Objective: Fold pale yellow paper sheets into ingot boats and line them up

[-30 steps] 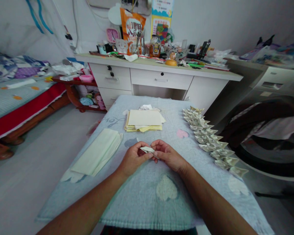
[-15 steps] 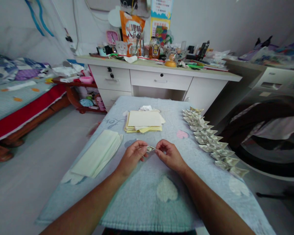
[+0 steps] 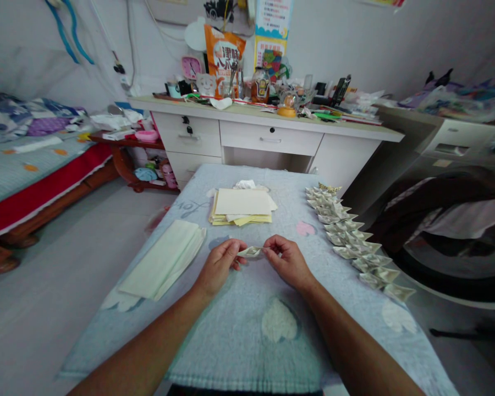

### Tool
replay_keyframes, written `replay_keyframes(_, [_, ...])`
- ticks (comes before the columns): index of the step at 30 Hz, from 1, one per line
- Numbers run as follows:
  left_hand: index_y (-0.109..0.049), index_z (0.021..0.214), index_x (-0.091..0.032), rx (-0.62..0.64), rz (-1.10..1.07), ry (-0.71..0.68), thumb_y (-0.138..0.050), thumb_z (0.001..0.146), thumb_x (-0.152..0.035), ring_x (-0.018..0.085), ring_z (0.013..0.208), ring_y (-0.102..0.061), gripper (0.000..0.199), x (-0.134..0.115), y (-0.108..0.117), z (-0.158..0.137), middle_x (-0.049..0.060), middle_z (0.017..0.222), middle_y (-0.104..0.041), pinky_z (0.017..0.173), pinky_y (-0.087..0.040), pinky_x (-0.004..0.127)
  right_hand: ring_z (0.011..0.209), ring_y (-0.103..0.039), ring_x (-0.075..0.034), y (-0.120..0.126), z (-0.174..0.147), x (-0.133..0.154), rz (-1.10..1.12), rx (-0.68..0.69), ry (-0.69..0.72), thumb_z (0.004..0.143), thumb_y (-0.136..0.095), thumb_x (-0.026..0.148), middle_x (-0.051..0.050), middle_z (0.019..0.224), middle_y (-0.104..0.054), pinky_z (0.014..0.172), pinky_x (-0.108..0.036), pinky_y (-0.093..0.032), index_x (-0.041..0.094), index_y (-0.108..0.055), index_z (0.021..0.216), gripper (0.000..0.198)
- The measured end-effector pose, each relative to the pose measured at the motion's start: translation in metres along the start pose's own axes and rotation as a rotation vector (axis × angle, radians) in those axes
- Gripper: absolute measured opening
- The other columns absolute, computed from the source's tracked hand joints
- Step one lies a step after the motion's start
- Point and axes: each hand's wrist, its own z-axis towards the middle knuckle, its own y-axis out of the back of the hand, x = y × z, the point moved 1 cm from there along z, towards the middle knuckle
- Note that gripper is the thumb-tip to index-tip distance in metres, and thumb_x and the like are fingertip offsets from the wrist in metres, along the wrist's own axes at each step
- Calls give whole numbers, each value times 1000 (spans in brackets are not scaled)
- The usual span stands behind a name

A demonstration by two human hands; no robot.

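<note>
A small folded paper boat is stretched between my two hands above the middle of the cloth-covered table. My left hand pinches its left tip between thumb and fingers. The right tip is gripped by the thumb and forefinger of my right hand. Rows of similar paper boats stand along the table's right side, a darker patterned one at the far end. Beyond my hands lies a stack of cream and yellow paper. Left of my left hand rests a pile of pale green folded sheets.
A blue cloth with heart shapes covers the table. Behind it stands a white desk crowded with jars, a pink clock and a snack bag. A washing machine is at the right, a bed at the left.
My left hand has shifted slightly left and the boat between my hands shows more of its length and side. Both hands keep their grip. The view has tilted slightly.
</note>
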Motion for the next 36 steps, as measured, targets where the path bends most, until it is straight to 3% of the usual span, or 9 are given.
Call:
replay_keyframes(3, [-65, 94, -14, -10, -5, 4, -52, 85, -55, 16, 69, -65, 44, -1, 0, 0, 8, 91, -67, 55, -47, 23, 61, -47, -12, 6, 3, -1, 11, -27, -10, 83, -59, 30, 1, 67, -55, 59, -24, -38, 19, -62, 77, 13])
replay_keyframes(8, [-65, 97, -15, 62, 13, 6, -55, 86, -48, 15, 69, -63, 37, -2, -1, 0, 6, 77, -68, 59, -47, 24, 62, -49, -12, 11, 6, 1, 100, -24, -45, 81, -62, 34, 1, 67, -56, 60, -24, -38, 18, -62, 77, 17])
replay_keyframes(17, [-64, 90, -15, 72, -42, 10, -69, 75, -32, 14, 67, -61, 23, -1, -4, 0, 3, 77, -66, 62, -46, 26, 62, -46, -11, -2, 3, 2, 172, 23, -77, 80, -63, 37, 2, 68, -52, 57, -23, -36, 18, -58, 83, 20])
replay_keyframes(28, [-64, 89, -15, 81, 2, -1, -65, 79, -31, 13, 67, -59, 19, 2, -3, 2, 3, 80, -66, 62, -46, 25, 62, -44, -11, -11, 0, 2, 168, 86, -89, 77, -59, 22, 3, 70, -50, 56, -22, -34, 19, -54, 85, 9])
replay_keyframes(36, [-66, 86, -14, 84, 73, -21, -63, 80, -31, 14, 66, -58, 18, 0, -2, 2, 3, 74, -65, 61, -45, 25, 64, -45, -12, -2, -1, 3, 155, 99, -79, 81, -58, 27, 2, 71, -49, 57, -23, -35, 19, -54, 90, 14])
